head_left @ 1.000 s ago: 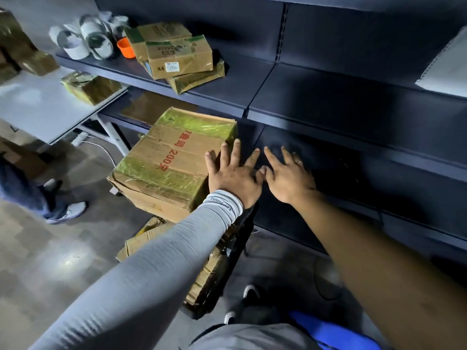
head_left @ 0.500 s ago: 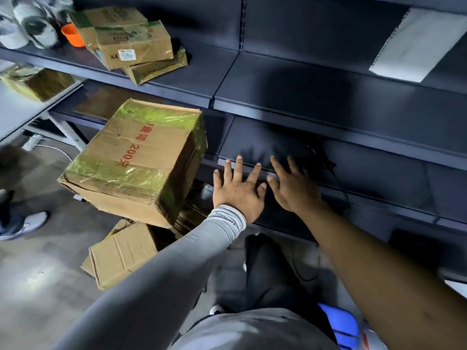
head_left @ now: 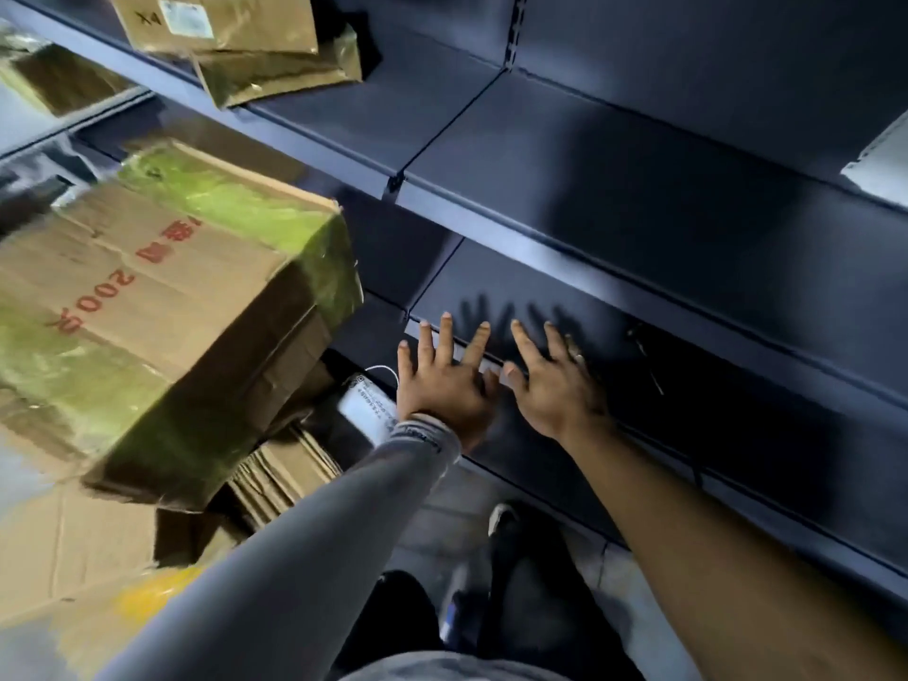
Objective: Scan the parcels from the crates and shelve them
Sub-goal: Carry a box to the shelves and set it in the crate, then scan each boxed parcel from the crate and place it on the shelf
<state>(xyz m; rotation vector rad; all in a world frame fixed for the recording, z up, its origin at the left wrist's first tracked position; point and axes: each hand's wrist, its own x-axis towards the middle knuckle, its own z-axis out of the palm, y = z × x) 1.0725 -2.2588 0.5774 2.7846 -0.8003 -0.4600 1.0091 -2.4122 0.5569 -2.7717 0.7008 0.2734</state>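
1. Since 0.5 s ago both hands have stayed side by side at the front edge of the dark shelf [head_left: 614, 307], and the big cardboard box [head_left: 162, 307] now fills more of the view to the left of them.
2. That box, wrapped with green-yellow tape bands and printed in red with "200", sits tilted just left of the left hand [head_left: 444, 380], apart from it, resting on flattened cardboard [head_left: 285, 474].
3. The left hand, at the end of a grey sleeve [head_left: 304, 533], has its fingers spread and straight, holding nothing; its fingertips reach over the shelf edge.
4. The right hand [head_left: 553, 385], bare-armed with a ring on 1 finger, lies flat beside it, fingers straight, holding nothing.
5. Just below the left hand's wrist, a small white-labelled parcel [head_left: 366, 405] lies between the box and the shelf.
6. Far above and left of the hands, on a higher shelf [head_left: 393, 115], a box marked "X4" [head_left: 216, 22] rests on a flat tan packet [head_left: 280, 76].
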